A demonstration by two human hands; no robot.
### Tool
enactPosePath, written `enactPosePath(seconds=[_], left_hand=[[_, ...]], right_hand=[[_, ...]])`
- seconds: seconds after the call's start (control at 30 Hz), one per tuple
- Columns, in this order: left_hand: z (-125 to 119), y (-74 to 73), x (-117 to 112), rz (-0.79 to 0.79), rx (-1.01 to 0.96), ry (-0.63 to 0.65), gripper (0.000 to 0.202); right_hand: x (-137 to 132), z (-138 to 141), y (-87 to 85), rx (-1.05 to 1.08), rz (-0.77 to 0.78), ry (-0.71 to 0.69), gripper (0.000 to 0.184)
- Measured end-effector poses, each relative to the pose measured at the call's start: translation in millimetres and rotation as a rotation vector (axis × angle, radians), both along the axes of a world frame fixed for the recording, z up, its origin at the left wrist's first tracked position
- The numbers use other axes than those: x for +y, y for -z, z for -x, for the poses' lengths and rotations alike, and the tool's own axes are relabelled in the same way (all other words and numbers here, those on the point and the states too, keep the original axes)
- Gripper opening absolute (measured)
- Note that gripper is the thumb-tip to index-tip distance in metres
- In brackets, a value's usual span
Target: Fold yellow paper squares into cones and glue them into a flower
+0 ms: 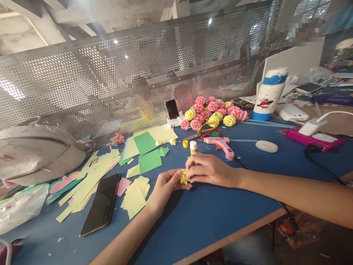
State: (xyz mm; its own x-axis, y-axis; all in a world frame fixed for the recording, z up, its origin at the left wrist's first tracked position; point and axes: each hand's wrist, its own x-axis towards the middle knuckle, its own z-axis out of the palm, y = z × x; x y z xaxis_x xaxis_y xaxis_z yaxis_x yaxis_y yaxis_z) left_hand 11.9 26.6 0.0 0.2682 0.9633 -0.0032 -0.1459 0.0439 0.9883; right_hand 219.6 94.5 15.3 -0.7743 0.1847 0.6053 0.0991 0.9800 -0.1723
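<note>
Between my two hands is a small yellow paper flower with pointed petals. My left hand pinches it from the left, thumb on top. From the right, the bent fingers of my right hand close on its other edge; their tips partly cover it. Just behind my right hand stands a glue stick, partly hidden, with its yellow cap lying beside it. A pink glue gun lies beyond my right hand. Scissors with red and yellow handles rest farther back.
Pink and yellow paper flowers are heaped by the perforated metal screen. A dark phone, yellow paper squares, paper strips and green sheets lie left. Right are a bottle and a magenta power strip.
</note>
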Motion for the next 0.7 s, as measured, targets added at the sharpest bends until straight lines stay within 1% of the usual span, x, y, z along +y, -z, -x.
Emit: enactPosePath(seconds=[0.1, 0.27, 0.33, 0.43, 0.7], left_hand=[[0.3, 1.6, 0.1, -0.003, 0.004, 0.006, 0.039], [0.5, 2.2, 0.3, -0.008, 0.003, 0.004, 0.038], [0.5, 1.5, 0.3, -0.008, 0.004, 0.004, 0.038], [0.3, 0.3, 0.5, -0.005, 0.009, 0.001, 0.038], [-0.7, -1.3, -0.2, 0.0, 0.009, 0.005, 0.039]], right_hand=[[-0.3, 0.4, 0.3, 0.013, 0.029, -0.011, 0.019], [0.3, 1.1, 4.8, 0.05, 0.079, -0.033, 0.015], [0.6, 1.1, 6.5, 0.059, 0.09, -0.024, 0.013], [0.6, 0.5, 7.9, 0.064, 0.112, 0.004, 0.017], [0.1, 0.6, 5.9, 0.051, 0.101, 0.006, 0.017]])
